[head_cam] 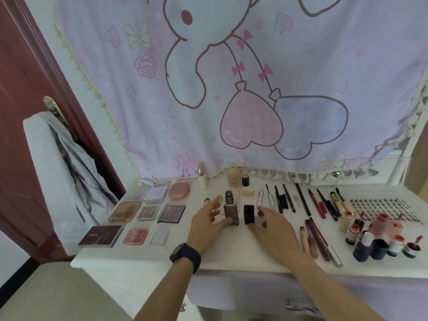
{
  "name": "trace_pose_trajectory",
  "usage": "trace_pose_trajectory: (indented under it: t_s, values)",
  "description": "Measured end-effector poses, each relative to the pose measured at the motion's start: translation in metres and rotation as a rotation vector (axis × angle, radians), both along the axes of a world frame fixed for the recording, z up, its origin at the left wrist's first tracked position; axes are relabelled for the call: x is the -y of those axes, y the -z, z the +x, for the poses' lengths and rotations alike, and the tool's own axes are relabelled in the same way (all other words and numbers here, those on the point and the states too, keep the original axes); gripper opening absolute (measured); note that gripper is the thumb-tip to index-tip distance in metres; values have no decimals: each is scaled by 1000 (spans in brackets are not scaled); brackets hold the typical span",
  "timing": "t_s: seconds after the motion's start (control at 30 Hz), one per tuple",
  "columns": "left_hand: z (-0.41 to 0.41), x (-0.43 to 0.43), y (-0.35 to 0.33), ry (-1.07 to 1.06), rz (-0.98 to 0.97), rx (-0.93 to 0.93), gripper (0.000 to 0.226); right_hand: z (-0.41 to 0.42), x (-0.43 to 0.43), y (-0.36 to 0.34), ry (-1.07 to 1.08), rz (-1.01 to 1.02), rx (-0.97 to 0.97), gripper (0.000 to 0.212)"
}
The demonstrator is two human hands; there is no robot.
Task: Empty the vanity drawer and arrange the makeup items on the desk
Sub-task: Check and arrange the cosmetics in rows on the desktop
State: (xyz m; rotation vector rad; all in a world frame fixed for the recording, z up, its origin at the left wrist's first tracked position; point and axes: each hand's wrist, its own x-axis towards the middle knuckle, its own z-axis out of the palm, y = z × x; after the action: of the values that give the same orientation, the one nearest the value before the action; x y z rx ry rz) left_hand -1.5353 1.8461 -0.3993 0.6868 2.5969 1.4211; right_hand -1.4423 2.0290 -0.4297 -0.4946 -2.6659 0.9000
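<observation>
**Two slack hands flanking an uncapped bottle at mid-desk**

The left hand [208,224] is extending over the desk [143,258] with its fingers spread and straight, gripping nothing. Its thumb is touching the lower front of the brown foundation bottle [231,212], which is standing upright with its pump head bare. The right hand [272,228] is likewise extending slack, fingers loosely straight and holding nothing, its thumb tip sitting just beside the base of the black cap [249,214]. That cap is standing on the desk with its hollow facing up, just right of the bottle and apart from it. A dark watch [185,253] is circling the left wrist.

Farther out, we are finding the makeup items [319,205] lying in groups on the white top. Eyeshadow palettes [148,213] are forming rows at the left. A beige bottle [232,178] is standing near the curtain [162,112]. Pencils and liners [287,200] are lying side by side to the right of the hands. Small jars and bottles [379,239] are clustering at the far right, in front of a lash tray [382,205].

Under the desk's near edge a lavender drawer front [243,294] is showing; we cannot tell whether it is pulled out.
</observation>
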Motion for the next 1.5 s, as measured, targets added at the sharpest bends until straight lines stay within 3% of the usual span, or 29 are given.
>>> trace_pose_trajectory:
  t_s: [0.1,0.23,0.4,0.53,0.63,1.0,1.1,1.37,1.5]
  values:
    - [-10,15,-8,-42,-4,-21,57,5,3,4,13,36,-24,59]
    - [-35,27,-26,-157,-31,-109,46,6,6,16,91,301,-19,47]
    - [-76,15,-42,-238,-145,-124,59,3,5,26,125,486,-88,49]
    - [-108,-8,-39,-300,-200,-62,80,5,6,27,142,475,-151,32]
    - [-121,-28,-32,-342,-258,-44,85,4,6,28,140,453,-125,34]
    - [-136,-71,-12,-534,-209,31,39,5,8,25,142,452,-170,41]
    - [-129,-63,-22,-538,-119,22,35,6,8,24,148,472,-163,36]
    - [-77,-17,-80,-517,382,-125,27,9,9,16,125,421,-101,28]
    - [-23,-4,-98,-479,498,-154,18,14,11,7,93,369,-41,33]
